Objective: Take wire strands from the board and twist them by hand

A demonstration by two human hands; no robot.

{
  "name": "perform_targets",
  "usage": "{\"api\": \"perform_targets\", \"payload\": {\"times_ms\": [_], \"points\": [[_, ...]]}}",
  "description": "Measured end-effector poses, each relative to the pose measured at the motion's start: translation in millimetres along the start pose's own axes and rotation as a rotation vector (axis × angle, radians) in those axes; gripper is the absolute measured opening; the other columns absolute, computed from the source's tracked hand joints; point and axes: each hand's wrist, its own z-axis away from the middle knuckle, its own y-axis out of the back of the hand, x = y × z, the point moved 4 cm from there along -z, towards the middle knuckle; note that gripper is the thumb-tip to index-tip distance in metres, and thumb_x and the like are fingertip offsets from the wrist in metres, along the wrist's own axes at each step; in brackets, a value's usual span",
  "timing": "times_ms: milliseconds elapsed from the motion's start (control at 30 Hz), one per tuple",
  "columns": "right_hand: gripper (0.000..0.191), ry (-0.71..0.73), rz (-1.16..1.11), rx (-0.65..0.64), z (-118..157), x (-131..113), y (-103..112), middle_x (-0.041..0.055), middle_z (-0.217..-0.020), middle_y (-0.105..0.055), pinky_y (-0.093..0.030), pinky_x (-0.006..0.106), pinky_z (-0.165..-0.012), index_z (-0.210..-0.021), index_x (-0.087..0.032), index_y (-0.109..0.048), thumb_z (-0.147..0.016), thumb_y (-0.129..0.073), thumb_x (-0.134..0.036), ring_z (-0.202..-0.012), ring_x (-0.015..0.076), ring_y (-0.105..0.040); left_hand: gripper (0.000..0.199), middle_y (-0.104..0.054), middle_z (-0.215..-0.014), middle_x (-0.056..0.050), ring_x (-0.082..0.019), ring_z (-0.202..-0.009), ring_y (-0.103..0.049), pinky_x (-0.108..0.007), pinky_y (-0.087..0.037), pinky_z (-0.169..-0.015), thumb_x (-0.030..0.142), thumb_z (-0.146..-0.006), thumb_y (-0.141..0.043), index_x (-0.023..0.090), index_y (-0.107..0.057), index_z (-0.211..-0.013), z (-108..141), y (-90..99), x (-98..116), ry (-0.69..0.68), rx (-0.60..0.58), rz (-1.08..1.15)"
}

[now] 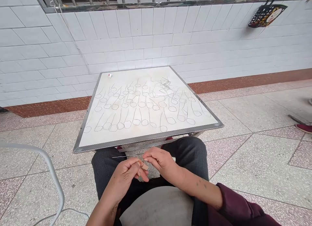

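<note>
Above the lap, my left hand (128, 174) pinches a thin wire (119, 157), whose straight end sticks out to the left. Tape or a bandage seems to wrap one of its fingers. My right hand (162, 162) is closed on the same wire, its fingertips almost touching those of my left hand. A small bend of the wire shows between the hands. On the white table (136, 138) beyond the knees lie many thin wires shaped into loops with straight tails (163, 128). A tangled pile of straighter wires (165, 84) rests at the table's back right.
A small white and red object (110, 76) sits at the table's back left corner. A grey metal tube frame (55, 177) stands at the left. Behind the table is a tiled wall (146, 40) with a hanging dotted bag (265, 16). Someone's shoe (304, 127) shows at the far right.
</note>
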Motion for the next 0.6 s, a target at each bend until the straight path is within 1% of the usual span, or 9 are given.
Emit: {"api": "perform_targets", "payload": {"times_ms": [67, 233, 400, 500, 600], "points": [[0.025, -0.025, -0.004, 0.004, 0.5, 2.6, -0.3, 0.0045, -0.082, -0.068, -0.05, 0.028, -0.068, -0.094, -0.023, -0.067, -0.101, -0.046, -0.034, -0.074, 0.0163, -0.061, 0.032, -0.075, -0.07, -0.005, -0.024, -0.083, -0.067, -0.03, -0.042, -0.069, 0.035, -0.096, -0.044, 0.02, -0.068, -0.081, 0.0, -0.8, -1.8, -0.007, 0.005, -0.019], [0.033, 0.009, 0.025, -0.061, 0.7, 1.9, -1.1, 0.0045, -0.075, -0.061, -0.047, 0.028, -0.064, -0.092, -0.023, -0.069, -0.102, -0.041, -0.038, -0.07, 0.0165, -0.057, 0.034, -0.075, -0.073, -0.006, -0.025, -0.085, -0.066, -0.03, -0.042, -0.07, 0.04, -0.097, -0.043, 0.019, -0.069, -0.087, 2.6, -1.8, -3.7, -0.026, -0.02, 0.022], [0.031, 0.014, 0.029, -0.057, 1.3, 1.8, -1.0, 0.0039, -0.075, -0.057, -0.045, 0.027, -0.062, -0.092, -0.022, -0.069, -0.101, -0.043, -0.036, -0.069, 0.0157, -0.055, 0.037, -0.075, -0.071, -0.007, -0.027, -0.086, -0.067, -0.032, -0.041, -0.073, 0.047, -0.097, -0.044, 0.018, -0.068, -0.094, 4.5, -2.4, -2.4, -0.024, -0.012, 0.041], [0.033, 0.024, 0.054, -0.059, 2.3, 1.7, -2.4, 0.0034, -0.074, -0.056, -0.044, 0.027, -0.061, -0.093, -0.022, -0.069, -0.102, -0.041, -0.037, -0.068, 0.0152, -0.054, 0.036, -0.075, -0.069, -0.006, -0.027, -0.084, -0.067, -0.034, -0.043, -0.077, 0.048, -0.096, -0.047, 0.019, -0.067, -0.093, 3.8, -3.9, -2.9, -0.016, -0.028, 0.064], [0.035, 0.024, 0.068, -0.058, 3.1, 1.6, -3.7, 0.0033, -0.073, -0.056, -0.044, 0.027, -0.059, -0.094, -0.022, -0.07, -0.102, -0.041, -0.04, -0.065, 0.0151, -0.053, 0.034, -0.075, -0.068, -0.006, -0.027, -0.085, -0.068, -0.036, -0.044, -0.081, 0.048, -0.095, -0.048, 0.019, -0.064, -0.088, 2.5, -5.0, -3.8, -0.003, -0.043, 0.092]]}}
